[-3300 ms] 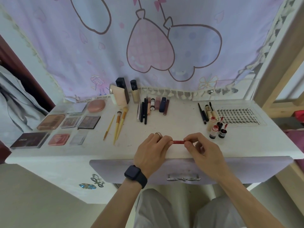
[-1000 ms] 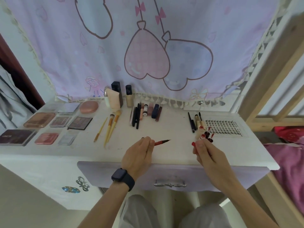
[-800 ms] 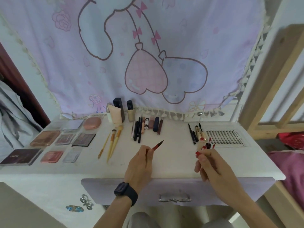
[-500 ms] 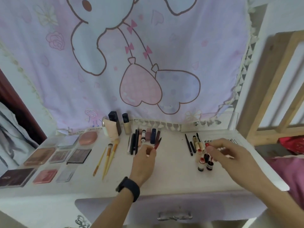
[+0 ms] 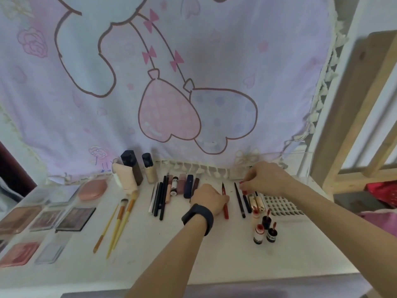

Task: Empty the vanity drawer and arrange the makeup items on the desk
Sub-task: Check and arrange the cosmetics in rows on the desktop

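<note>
Both hands have reached farther back over the desk [image 5: 214,254] than half a second ago. My left hand [image 5: 209,198] now curls around the uncapped red liner pen [image 5: 225,211], which lies flat on the top, tip pointing away, left of the lash tray [image 5: 279,205], with two black pencils [image 5: 239,201] between them. My right hand [image 5: 265,179] pinches the small red cap [image 5: 242,187] just behind that tray's far left corner, and the lip tint bottles [image 5: 264,229] stand at its near left.
</note>
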`<state>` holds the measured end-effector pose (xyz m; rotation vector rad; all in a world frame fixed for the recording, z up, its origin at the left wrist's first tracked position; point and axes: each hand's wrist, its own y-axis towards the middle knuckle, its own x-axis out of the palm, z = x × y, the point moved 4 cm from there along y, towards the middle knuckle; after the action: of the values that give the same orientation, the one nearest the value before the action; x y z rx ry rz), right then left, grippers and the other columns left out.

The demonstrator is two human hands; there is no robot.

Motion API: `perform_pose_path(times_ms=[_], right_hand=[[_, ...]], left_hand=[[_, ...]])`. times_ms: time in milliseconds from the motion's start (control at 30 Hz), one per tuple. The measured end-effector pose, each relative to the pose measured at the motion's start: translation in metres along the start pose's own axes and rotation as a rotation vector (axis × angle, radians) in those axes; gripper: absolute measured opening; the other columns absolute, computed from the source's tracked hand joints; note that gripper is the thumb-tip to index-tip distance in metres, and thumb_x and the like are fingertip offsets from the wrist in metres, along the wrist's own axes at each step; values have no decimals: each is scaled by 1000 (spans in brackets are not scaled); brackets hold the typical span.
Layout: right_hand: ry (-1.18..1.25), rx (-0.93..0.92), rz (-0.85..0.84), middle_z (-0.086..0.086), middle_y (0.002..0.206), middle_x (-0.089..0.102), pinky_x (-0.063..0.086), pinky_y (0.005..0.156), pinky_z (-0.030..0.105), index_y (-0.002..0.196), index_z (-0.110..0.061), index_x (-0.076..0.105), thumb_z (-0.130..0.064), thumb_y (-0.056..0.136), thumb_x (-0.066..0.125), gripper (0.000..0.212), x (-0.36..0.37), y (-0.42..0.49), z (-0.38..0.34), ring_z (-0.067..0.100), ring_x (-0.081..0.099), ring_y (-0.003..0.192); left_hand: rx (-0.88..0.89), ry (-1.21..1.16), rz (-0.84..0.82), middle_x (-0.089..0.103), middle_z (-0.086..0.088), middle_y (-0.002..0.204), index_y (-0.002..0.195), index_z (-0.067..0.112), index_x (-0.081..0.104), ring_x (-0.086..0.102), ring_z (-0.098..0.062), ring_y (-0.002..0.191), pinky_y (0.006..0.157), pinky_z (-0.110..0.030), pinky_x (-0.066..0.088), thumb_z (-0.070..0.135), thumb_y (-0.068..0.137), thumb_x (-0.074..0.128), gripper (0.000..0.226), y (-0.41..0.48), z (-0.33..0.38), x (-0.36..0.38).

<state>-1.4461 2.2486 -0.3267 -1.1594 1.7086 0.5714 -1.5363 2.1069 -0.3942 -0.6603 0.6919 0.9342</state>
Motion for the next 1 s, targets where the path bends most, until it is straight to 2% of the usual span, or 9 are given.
perform_pose_path(times_ms=[100, 233, 367, 500, 600, 667, 733, 867, 1000], right_hand=[[-81, -3, -83, 1, 84, 77, 58, 82, 34, 78, -19, 81, -39, 78, 74, 21, 16, 17, -6, 16, 70, 84], [-154, -13, -118, 2, 85, 77, 58, 77, 32, 85, -13, 78, -37, 77, 78, 25, 36, 27, -11, 18, 70, 82], [-195, -2, -110, 4, 81, 72, 57, 72, 33, 83, -9, 69, -38, 76, 81, 32, 44, 27, -14, 20, 68, 78], [-181, 13, -55, -4, 71, 72, 52, 69, 26, 77, -16, 79, -40, 82, 72, 26, 25, 21, -11, 13, 65, 73], [-81, 32, 32, 0, 69, 70, 50, 66, 25, 74, -15, 77, -38, 86, 66, 28, 5, 8, -4, 13, 63, 67], [1, 26, 118, 1, 82, 75, 52, 71, 26, 85, -15, 77, -36, 90, 63, 25, -5, -6, 3, 13, 67, 78], [89, 20, 200, -7, 92, 74, 50, 76, 24, 93, -24, 75, -35, 94, 60, 19, -12, -25, 10, 10, 67, 87], [239, -10, 367, -25, 92, 68, 40, 69, 11, 93, -41, 67, -35, 95, 61, 9, -18, -68, 21, -7, 61, 84], [292, -88, 525, -27, 93, 66, 47, 80, 19, 98, -38, 72, -27, 94, 64, 14, -8, -109, 21, -6, 61, 88]], left_hand=[[11, -7, 11, 72, -3, 73, 73, 17, 72, 67, -20, 67, 68, -29, 56, 45, 86, 69, 31, 3, -2, 3], [20, -101, 1, 76, -4, 82, 75, 19, 74, 73, -24, 76, 77, -38, 62, 49, 87, 69, 32, 7, -11, 4], [32, -145, -32, 75, 2, 88, 72, 30, 67, 72, -19, 80, 80, -37, 61, 41, 86, 73, 19, 7, -16, 4], [28, -159, -41, 74, 5, 87, 71, 30, 67, 71, -17, 80, 79, -36, 61, 41, 85, 75, 19, 7, -16, 4], [34, -139, -52, 75, 6, 88, 73, 30, 70, 71, -17, 82, 80, -35, 61, 44, 84, 74, 18, 7, -14, 7], [32, -143, -53, 75, 6, 90, 82, 29, 75, 71, -17, 84, 81, -36, 60, 47, 83, 74, 18, 8, -11, 9], [33, -124, -49, 75, 6, 92, 91, 27, 77, 71, -17, 85, 79, -33, 60, 47, 84, 74, 22, 8, -9, 10], [54, -117, -31, 76, 4, 97, 101, 24, 78, 70, -16, 88, 55, -20, 44, 46, 87, 71, 26, 4, -2, 9], [72, -119, -27, 75, 5, 100, 103, 25, 76, 69, -15, 91, 56, -20, 43, 51, 88, 68, 31, -2, 0, 8]])
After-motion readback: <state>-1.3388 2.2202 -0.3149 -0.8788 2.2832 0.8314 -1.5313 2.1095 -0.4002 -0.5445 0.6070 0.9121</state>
